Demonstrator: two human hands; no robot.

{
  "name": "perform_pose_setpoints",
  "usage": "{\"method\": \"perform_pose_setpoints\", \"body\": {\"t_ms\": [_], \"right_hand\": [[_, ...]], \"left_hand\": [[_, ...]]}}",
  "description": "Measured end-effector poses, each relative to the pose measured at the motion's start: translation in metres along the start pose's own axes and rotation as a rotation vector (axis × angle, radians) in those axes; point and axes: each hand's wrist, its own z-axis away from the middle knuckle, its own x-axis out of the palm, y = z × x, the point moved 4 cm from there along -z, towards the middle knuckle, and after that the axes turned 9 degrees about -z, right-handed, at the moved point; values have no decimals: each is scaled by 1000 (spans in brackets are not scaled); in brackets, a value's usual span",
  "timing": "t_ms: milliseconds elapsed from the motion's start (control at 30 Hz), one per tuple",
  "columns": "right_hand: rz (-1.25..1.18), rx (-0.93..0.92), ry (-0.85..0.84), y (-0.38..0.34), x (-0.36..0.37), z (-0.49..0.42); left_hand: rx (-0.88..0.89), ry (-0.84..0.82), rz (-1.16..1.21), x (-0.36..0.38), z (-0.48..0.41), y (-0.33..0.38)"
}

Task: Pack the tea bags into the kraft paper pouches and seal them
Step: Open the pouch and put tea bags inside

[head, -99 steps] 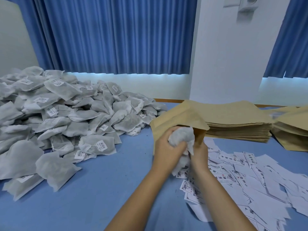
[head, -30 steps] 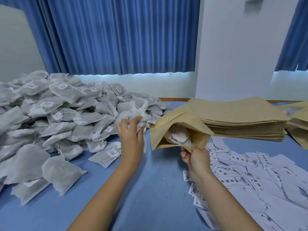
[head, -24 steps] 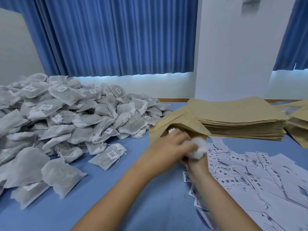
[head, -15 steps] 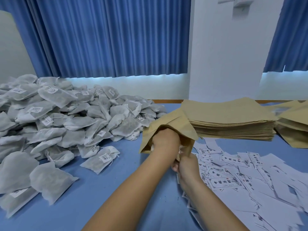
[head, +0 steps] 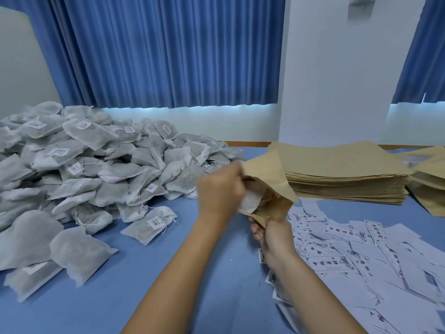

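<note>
Curtains (head: 168, 51) in blue hang behind your desk (head: 125, 285), next to a white wall (head: 337, 68). The desk top is blue too. A big pile of tea bags (head: 84, 169) sits on its left side. A flat stack of pouches (head: 344, 174) sits at the back right, and white paper labels (head: 361, 261) lie scattered in front of the stack.

Your right hand (head: 274, 237) is low, just beside the labels. Its fingers (head: 256, 233) are curled tight round the bottom end of one brown pouch (head: 269, 174) and hold it up off the desk. Your left hand (head: 219, 191) is at the open mouth of that pouch. Its fingers (head: 237, 173) are bent and touch the top edge of the paper. The hand is too blurry to tell if they grip the paper, the bag inside, or nothing.

The pouch is tilted, with its mouth facing left toward your left hand. It looks puffed and crumpled. A white tea bag (head: 250, 203) sticks partly out of the mouth, just beside your left palm. The pouch hangs in the air between the pile and the stack.
</note>
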Motion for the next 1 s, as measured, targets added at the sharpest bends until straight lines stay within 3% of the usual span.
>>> {"method": "perform_pose_setpoints", "body": {"t_ms": [33,67,167,200,233,267,333,433,500,533,567,633,700,800,867,1000], "right_hand": [[1,8,-6,-1,0,2],[-4,18,-10,-1,0,3],[-14,38,-13,-2,0,7],[-17,43,-11,-2,0,7],[-23,50,-7,-2,1,8],[-30,54,-3,-3,2,8],[-32,58,-2,-4,1,9],[-26,69,-14,-4,0,8],[-32,69,-22,-4,0,7],[-44,65,-27,-5,1,6],[-53,56,-35,-5,1,5],[-36,28,-51,-4,2,5],[-1,14,-41,-1,1,5],[45,12,4,1,-3,2],[100,-17,-32,-1,-3,2],[342,-117,-277,-2,12,15]], "left_hand": [[-178,138,-10,-8,2,-28],[-375,61,-103,-7,5,-57],[-851,-792,-485,22,48,-126],[-891,-969,-522,28,64,-133],[-861,-1013,-547,32,76,-137],[-795,-975,-561,35,81,-138],[-692,-741,-485,33,76,-134],[-559,-39,-67,7,59,-108],[-154,303,287,-20,49,-64],[96,305,353,-27,48,-41],[303,220,331,-25,49,-21],[458,-102,127,-4,45,9],[330,-492,-120,28,43,21],[142,-973,-245,64,33,28],[40,-1098,-203,75,21,30],[-224,-1110,-66,83,17,1]]}}
